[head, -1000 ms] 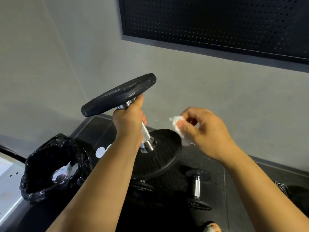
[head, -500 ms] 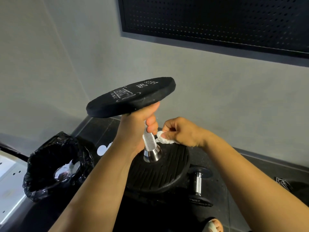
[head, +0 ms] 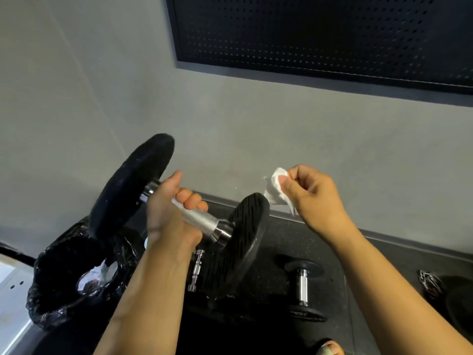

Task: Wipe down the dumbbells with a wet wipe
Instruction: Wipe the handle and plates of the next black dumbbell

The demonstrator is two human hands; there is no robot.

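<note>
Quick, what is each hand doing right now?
Left hand: closed around the silver knurled handle of the big black round-plate dumbbell.
Right hand: pinching a crumpled white wet wipe, clear of the dumbbell.

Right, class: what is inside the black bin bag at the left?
Crumpled white tissue lies in the bin bag, on top of something shiny. Anything deeper is hidden by the bag's dark folds.

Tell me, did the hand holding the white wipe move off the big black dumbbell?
Yes. The right hand pinching the crumpled white wet wipe lifted off the silver handle, up and rightward, and is now above the small black dumbbell.
</note>
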